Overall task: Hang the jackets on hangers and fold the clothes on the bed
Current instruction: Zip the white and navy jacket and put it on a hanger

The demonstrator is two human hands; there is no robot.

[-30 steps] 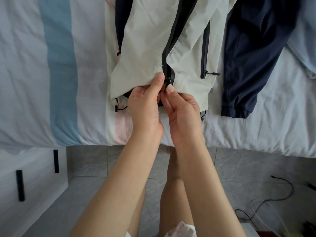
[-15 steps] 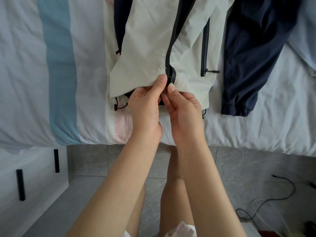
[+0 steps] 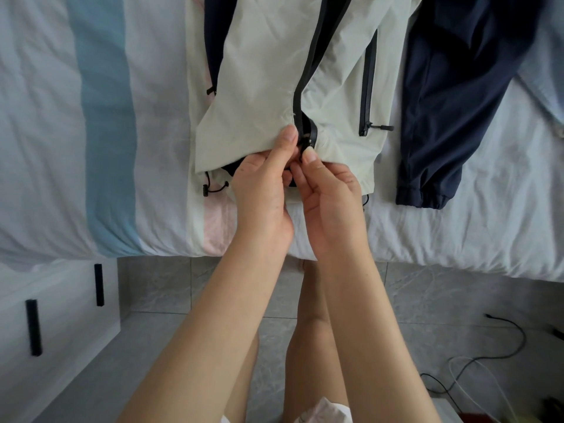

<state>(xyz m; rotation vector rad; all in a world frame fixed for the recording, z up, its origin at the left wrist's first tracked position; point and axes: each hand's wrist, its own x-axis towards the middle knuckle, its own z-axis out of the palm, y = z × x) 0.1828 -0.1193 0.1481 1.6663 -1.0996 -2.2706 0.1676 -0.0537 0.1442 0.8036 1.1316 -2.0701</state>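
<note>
Pale-green jacket (image 3: 265, 87) on the bed (image 3: 457, 227): left hand (image 3: 262, 190) and right hand (image 3: 329, 199) pinch its zipper base (image 3: 306, 141), where misaligned teeth could jam.

Bed (image 3: 457, 233): white sheet, blue stripe on the left. Pale jacket (image 3: 262, 71) lies top centre, hem near the bed edge. Navy trousers (image 3: 442, 102) just right of it, light-blue garment (image 3: 546, 80) far upper right. Grey tile floor (image 3: 412, 300): cables (image 3: 503, 340) lower right.

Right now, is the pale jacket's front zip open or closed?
Open: the zip gapes above where left hand and right hand pinch it.
</note>
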